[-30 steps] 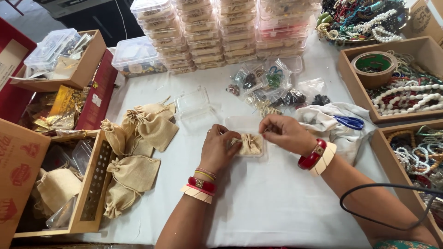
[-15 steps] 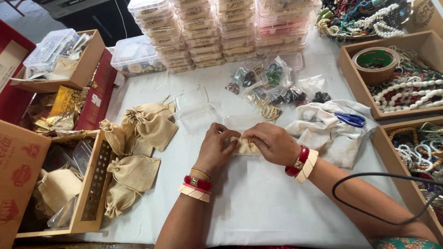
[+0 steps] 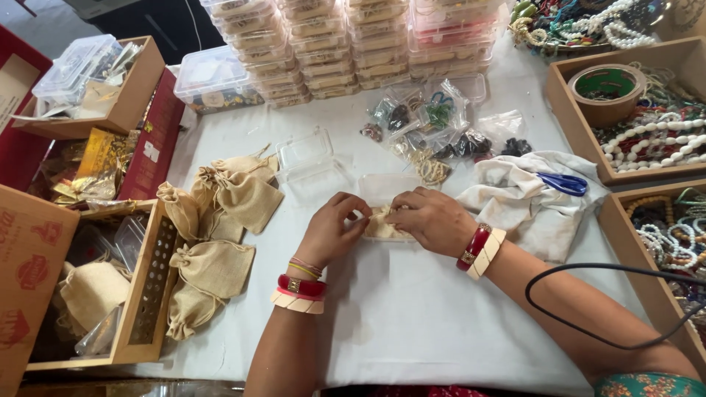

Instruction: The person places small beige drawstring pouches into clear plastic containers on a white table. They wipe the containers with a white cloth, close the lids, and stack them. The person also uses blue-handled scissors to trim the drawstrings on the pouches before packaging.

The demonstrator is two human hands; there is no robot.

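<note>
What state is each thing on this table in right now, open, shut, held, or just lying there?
Small beige pouch: held between both hands, inside an open clear box.
Left hand: fingers pinching the pouch.
Right hand: fingers closed on the pouch.
Clear plastic box: lid open, lying apart.
Drawstring pouches: tied shut, heaped.
Blue scissors: closed, lying on white cloth.
Tape roll: lying flat in a wooden tray.
Stacked clear boxes: lids shut.
</note>
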